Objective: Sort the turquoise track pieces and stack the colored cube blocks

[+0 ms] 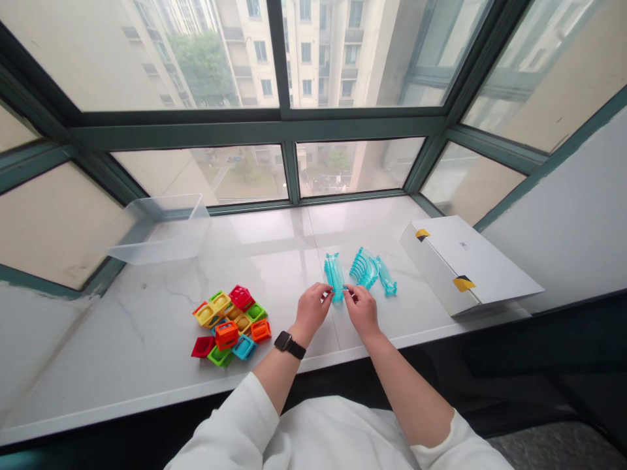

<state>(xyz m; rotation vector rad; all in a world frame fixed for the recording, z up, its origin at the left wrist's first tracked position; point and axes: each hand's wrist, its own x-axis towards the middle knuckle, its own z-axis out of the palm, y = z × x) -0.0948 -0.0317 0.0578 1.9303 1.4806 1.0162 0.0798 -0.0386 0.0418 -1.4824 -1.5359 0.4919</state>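
A stack of translucent turquoise plastic track pieces (334, 271) lies on the white sill in front of me. At its near end, my left hand (314, 305) pinches the left side with thumb and forefinger. My right hand (361, 309) has its fingertips closed on the right side of the same end. Just to the right rest curved turquoise track pieces (364, 267) in a nested fan, and a narrower turquoise piece (386, 277) beside them. Fingertips cover the exact points of contact.
Left of my hands is a heap of red, yellow, orange, green and blue plastic blocks (231, 325). A clear plastic bin (161, 251) stands at the back left. On the right, a white box (480, 261) with yellow-black tabs reaches the sill's front edge. Windows (362, 168) close off the back.
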